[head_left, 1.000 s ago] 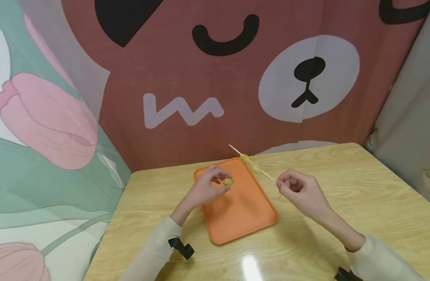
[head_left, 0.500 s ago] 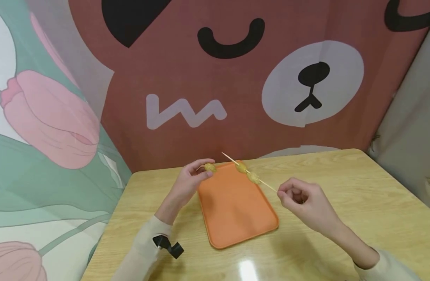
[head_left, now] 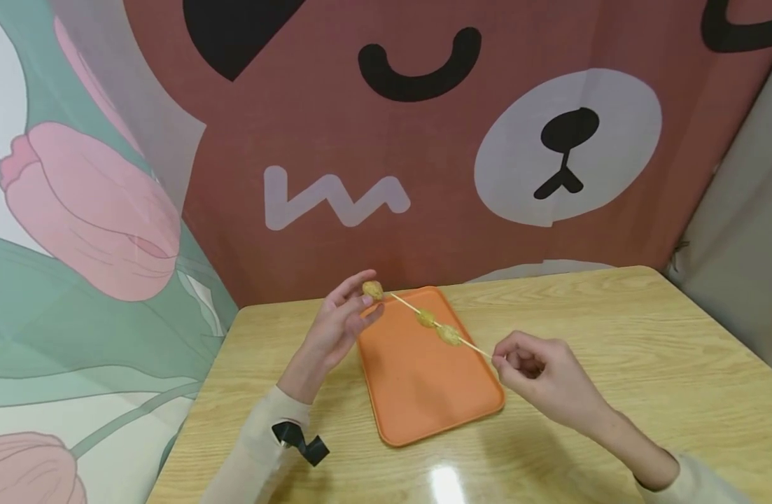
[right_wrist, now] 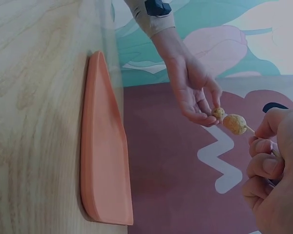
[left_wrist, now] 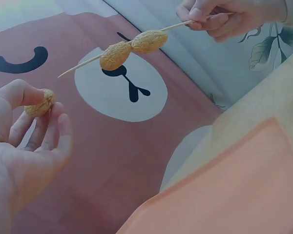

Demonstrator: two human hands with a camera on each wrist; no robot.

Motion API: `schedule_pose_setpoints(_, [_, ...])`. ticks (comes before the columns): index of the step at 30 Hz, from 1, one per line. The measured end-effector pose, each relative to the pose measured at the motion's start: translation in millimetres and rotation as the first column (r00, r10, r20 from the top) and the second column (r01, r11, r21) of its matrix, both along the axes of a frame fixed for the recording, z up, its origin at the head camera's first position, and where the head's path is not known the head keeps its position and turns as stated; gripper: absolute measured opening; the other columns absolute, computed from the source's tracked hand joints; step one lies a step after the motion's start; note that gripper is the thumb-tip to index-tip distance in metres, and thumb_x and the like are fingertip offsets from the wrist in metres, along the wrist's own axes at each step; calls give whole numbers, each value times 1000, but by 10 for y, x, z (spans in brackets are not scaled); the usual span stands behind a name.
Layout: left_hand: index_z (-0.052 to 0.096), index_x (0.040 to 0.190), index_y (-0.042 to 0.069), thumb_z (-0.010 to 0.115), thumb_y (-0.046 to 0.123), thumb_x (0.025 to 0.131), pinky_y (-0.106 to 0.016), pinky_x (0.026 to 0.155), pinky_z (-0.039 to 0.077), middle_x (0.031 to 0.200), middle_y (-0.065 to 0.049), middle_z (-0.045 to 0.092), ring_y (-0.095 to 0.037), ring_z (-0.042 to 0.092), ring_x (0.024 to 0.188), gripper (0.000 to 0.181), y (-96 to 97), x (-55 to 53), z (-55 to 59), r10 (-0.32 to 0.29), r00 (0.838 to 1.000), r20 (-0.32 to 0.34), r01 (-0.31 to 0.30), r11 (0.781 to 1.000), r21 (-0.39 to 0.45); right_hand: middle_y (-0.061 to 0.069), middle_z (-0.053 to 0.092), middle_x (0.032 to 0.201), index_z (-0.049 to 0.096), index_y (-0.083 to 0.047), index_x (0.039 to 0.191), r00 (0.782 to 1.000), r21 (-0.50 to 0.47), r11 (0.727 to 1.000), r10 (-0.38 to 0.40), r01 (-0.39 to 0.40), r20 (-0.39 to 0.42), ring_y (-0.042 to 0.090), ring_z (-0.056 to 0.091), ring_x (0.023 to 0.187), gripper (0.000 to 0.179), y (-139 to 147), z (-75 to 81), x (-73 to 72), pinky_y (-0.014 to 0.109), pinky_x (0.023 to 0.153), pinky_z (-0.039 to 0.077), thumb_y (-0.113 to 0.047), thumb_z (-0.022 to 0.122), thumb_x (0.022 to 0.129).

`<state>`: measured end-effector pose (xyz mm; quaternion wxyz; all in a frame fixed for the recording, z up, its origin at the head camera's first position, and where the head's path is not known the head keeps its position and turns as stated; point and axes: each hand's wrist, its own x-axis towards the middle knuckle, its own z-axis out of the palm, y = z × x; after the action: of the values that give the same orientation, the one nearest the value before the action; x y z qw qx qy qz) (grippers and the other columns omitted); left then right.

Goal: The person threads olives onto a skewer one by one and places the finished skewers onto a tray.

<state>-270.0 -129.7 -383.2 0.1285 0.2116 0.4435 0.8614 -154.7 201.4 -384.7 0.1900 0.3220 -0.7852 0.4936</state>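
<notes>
My left hand pinches a wrinkled golden food ball between thumb and fingers, above the tray's far left corner. My right hand grips the blunt end of a thin wooden skewer. Two more golden balls are threaded on it side by side, one nearer the tip and one nearer my hand. The skewer slants up to the left, its bare point close to the loose ball, with a small gap between them in the left wrist view.
An orange tray with a low rim lies below both hands on a wood-grain table. A printed bear curtain hangs right behind the table's far edge. A black strap sits on the left sleeve.
My left hand has moved left and back with its ball, which has turned in the fingers. My right hand has lowered slightly, and the skewer's tip has come left, close to the ball.
</notes>
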Motion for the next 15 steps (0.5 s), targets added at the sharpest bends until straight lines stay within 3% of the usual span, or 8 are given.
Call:
schedule_pose_setpoints(5, [61, 132, 2, 65, -4, 96, -42, 103, 47, 113, -9, 62, -25, 64, 107, 37, 8, 30, -9, 10, 1000, 28, -10, 1000, 11, -9, 54, 67, 69, -18, 92, 1000, -12, 1000, 26, -27, -15, 5, 41, 48, 40, -37, -45, -2, 20, 39, 34, 21, 67, 84])
schedule_pose_setpoints(15, [65, 132, 5, 72, 3, 95, -38, 100, 50, 114, -8, 65, -21, 64, 106, 37, 61, 57, -25, 12, 1000, 23, -12, 1000, 19, -9, 53, 67, 69, -18, 92, 999, -20, 999, 35, -36, -9, 6, 39, 47, 40, -68, -81, -14, 22, 38, 31, 21, 67, 84])
